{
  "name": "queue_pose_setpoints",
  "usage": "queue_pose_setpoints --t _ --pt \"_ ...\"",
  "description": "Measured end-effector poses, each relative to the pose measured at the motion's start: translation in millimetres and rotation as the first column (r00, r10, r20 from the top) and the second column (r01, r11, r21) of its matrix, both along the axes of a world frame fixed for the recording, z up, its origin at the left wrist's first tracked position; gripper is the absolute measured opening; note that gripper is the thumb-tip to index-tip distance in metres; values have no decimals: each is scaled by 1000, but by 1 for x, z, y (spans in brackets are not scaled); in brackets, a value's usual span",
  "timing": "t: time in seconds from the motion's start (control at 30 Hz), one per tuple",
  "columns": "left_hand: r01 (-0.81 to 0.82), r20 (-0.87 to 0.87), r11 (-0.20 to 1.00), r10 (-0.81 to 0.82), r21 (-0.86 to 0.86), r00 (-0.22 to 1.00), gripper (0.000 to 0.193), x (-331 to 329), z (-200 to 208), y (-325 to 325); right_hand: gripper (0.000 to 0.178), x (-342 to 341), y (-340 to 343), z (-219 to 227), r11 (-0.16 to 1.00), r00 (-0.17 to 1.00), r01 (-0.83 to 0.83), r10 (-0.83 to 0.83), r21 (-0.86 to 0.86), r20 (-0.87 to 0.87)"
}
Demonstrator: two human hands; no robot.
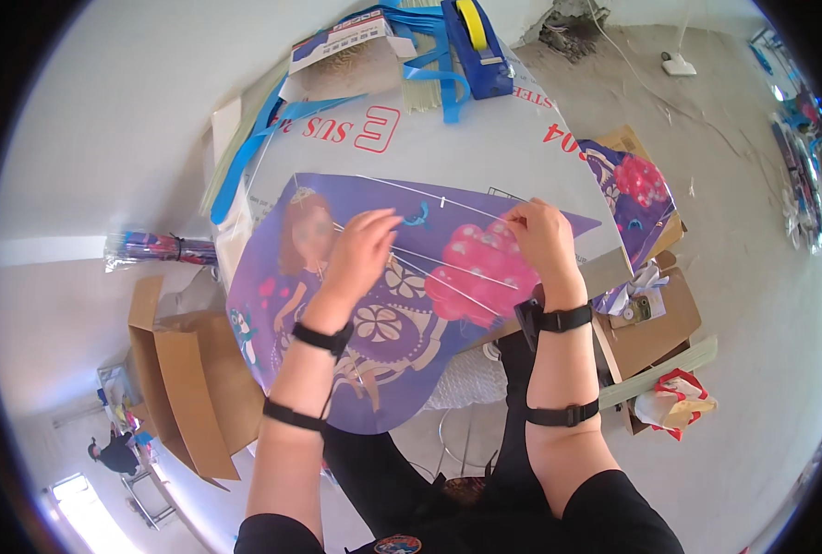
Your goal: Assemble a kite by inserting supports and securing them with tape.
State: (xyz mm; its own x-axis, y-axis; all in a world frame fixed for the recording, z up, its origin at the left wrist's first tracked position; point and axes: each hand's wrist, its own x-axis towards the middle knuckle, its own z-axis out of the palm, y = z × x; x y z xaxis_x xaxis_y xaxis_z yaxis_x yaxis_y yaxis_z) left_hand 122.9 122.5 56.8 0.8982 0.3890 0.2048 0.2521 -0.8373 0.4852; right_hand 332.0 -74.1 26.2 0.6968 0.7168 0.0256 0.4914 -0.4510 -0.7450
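Note:
A purple printed sheet, shaped like a kite, lies on the table with a doll figure and a pink balloon-like cluster on it. Thin white rods run slantwise across it. Near the sheet's right side, the fingers of my right hand pinch the end of another thin white rod along its far edge. My left hand hovers over the figure, fingertips drawn together; what they hold, if anything, is too small to make out.
At the table's far side are an open box of small pieces, blue straps and a blue tape dispenser. Cardboard boxes stand on the left and right. Another person is far off at lower left.

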Motion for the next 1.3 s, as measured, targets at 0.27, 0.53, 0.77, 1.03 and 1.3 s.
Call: queue_pose_setpoints --t 0.27,0.53,0.77,1.03,1.3 --pt "67 15 997 -67 -22 998 28 92 -31 -17 3 20 -10 -17 998 980 46 -52 36 190" --pt "68 5 997 -68 -47 998 23 104 -43 -15 5 27 -15 -22 994 974 111 -110 7 198" --pt "73 21 995 -72 -66 997 24 109 -44 -16 5 29 -16 -23 993 974 121 -121 9 194" --pt "78 36 995 -76 -56 996 21 108 -45 -16 5 28 -14 -17 993 981 118 -118 11 151" --pt "64 52 995 -60 -71 997 19 106 -46 -17 4 28 -14 -18 994 980 106 -107 18 168"
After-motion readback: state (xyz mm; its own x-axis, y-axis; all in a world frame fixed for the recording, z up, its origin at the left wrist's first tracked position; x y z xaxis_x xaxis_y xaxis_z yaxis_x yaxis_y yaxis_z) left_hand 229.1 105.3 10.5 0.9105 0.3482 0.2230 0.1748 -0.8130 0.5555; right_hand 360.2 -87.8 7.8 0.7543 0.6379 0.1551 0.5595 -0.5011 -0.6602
